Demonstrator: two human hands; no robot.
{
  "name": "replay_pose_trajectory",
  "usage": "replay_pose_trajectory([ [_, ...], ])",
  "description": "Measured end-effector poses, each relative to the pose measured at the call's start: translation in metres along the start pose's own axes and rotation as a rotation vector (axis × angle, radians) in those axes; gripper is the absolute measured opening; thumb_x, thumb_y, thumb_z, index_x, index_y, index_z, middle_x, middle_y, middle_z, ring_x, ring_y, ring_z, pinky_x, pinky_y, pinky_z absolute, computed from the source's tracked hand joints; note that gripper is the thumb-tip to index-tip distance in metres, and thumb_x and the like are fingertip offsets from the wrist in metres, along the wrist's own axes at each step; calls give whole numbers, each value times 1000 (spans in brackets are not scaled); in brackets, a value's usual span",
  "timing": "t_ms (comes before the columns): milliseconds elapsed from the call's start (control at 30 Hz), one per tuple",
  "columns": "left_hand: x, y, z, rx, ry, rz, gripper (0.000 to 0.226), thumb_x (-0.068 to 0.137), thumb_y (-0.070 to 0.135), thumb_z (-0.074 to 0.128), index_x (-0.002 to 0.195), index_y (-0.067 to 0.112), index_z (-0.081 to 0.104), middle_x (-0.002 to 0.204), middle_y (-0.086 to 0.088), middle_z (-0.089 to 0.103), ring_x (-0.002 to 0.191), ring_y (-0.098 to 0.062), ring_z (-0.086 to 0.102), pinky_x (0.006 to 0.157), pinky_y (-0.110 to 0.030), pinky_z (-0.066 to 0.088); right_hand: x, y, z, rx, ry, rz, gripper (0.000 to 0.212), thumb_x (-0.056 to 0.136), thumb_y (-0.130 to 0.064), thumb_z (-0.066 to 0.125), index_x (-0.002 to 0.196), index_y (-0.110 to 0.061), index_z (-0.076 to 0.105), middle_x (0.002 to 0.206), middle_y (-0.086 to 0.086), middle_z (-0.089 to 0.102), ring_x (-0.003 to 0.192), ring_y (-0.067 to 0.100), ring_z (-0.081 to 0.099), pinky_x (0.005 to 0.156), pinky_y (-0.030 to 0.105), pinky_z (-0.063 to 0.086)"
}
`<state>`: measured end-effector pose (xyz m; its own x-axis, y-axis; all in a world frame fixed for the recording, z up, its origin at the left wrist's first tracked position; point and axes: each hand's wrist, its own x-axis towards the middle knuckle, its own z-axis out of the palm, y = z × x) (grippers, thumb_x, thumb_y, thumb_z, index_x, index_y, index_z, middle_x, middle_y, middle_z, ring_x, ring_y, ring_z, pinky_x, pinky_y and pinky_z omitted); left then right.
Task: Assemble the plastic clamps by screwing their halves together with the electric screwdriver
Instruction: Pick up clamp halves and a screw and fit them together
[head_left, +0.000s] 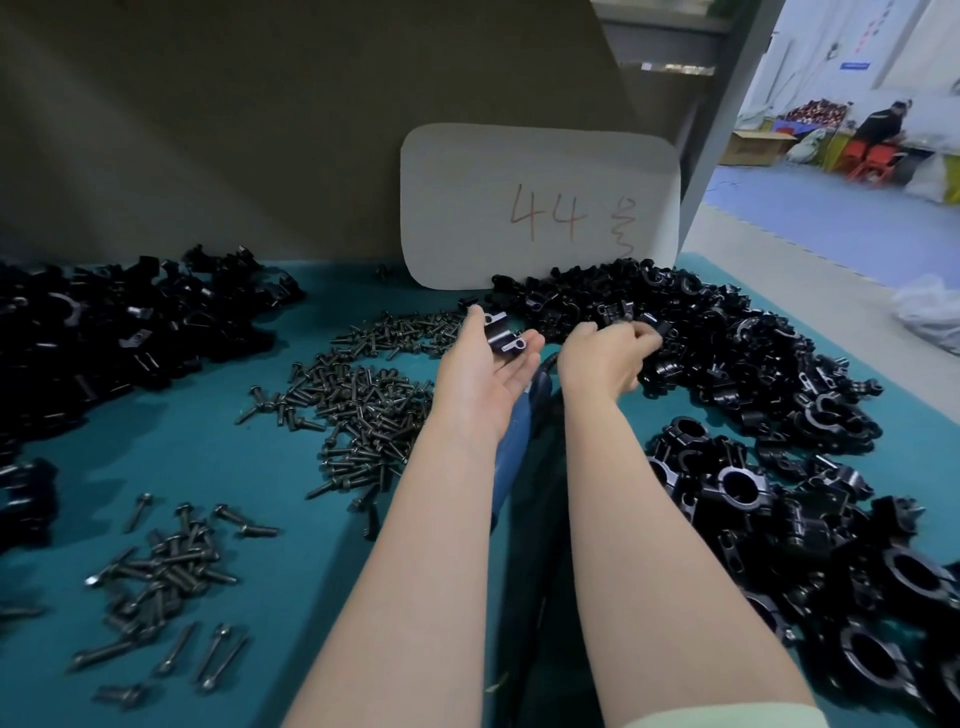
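step in hand: pairing halves. left hand (488, 371) holds one clamp half (503, 335) between thumb and fingers. right hand (607, 358), fingers curled, digs in the pile of halves (727, 332); grasp unclear through blur. next: mate two halves, then add screws (363, 405).

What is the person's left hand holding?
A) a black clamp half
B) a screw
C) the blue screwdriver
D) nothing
A: the left hand lies palm up with a black clamp half pinched between thumb and fingertips; the blue screwdriver lies on the table under the arms, and the right hand grips another piece in the pile.
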<state>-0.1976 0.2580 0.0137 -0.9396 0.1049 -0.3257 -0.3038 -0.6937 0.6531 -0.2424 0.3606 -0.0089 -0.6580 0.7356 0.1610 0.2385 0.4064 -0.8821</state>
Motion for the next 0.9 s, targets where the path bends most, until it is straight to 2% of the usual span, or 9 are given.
replay_pose_trajectory([
  [67, -5, 3, -3, -32, 1, 1, 31, 102, 38, 42, 101, 9, 53, 93, -19, 66, 83, -23, 67, 75, -27, 55, -7, -12, -7, 189, 39, -101, 33, 98, -17, 44, 123, 3, 52, 137, 10, 34, 109, 23, 51, 94, 25, 36],
  [167, -19, 9, -9, -52, -4, 28, 29, 103, 28, 44, 118, 5, 51, 96, -20, 65, 83, -24, 66, 75, -27, 55, -20, -31, -19, 409, 1, -108, 21, 95, -15, 50, 107, -3, 62, 120, 11, 56, 96, 18, 56, 70, 6, 36],
  [200, -25, 11, -12, -49, -3, 54, 30, 102, 21, 46, 126, 3, 49, 99, -20, 65, 81, -23, 66, 73, -26, 55, -28, -35, -22, 461, -63, -92, 17, 93, -14, 53, 102, -6, 65, 111, 10, 63, 93, 19, 59, 71, 7, 41],
  [267, -38, 16, -22, -30, 20, 124, 32, 99, 6, 49, 131, 3, 47, 100, -19, 65, 78, -21, 66, 70, -25, 57, -52, -38, -26, 536, -226, -51, 9, 89, -13, 58, 90, -12, 67, 94, 5, 68, 92, 22, 64, 85, 25, 51],
  [333, -52, 20, -36, 28, 58, 191, 17, 98, 1, 48, 111, 6, 57, 90, -13, 68, 73, -19, 68, 66, -23, 58, -82, -37, -30, 585, -354, -23, 11, 88, -11, 62, 80, -16, 66, 82, 0, 67, 83, 19, 64, 88, 36, 54],
  [400, -69, 23, -51, 104, 102, 263, 13, 97, 3, 51, 94, 12, 60, 86, -8, 69, 72, -16, 69, 62, -21, 58, -110, -33, -34, 633, -448, -33, 16, 88, -9, 63, 76, -18, 65, 76, -2, 66, 79, 15, 62, 86, 34, 54],
  [567, -95, 20, -92, 237, 232, 387, 8, 93, 12, 61, 101, 15, 61, 103, -7, 68, 89, -18, 67, 66, -21, 52, -162, -25, -37, 450, -618, -292, 13, 89, -9, 61, 83, -20, 66, 79, -10, 65, 77, 6, 61, 74, 17, 49],
  [767, -108, 15, -120, 77, 234, 403, 16, 95, 1, 54, 92, 16, 57, 96, -8, 67, 77, -12, 67, 59, -17, 54, -182, -13, -27, 617, -874, -129, 14, 95, -8, 55, 102, -19, 59, 94, -7, 66, 86, 5, 63, 71, 15, 50],
  [900, -102, 17, -123, 123, 168, 410, 16, 96, 1, 52, 92, 15, 58, 93, -5, 68, 76, -10, 68, 61, -16, 54, -176, -11, -23, 560, -984, -190, 19, 97, -11, 52, 111, -21, 60, 93, -12, 67, 84, -3, 63, 70, 10, 48],
])
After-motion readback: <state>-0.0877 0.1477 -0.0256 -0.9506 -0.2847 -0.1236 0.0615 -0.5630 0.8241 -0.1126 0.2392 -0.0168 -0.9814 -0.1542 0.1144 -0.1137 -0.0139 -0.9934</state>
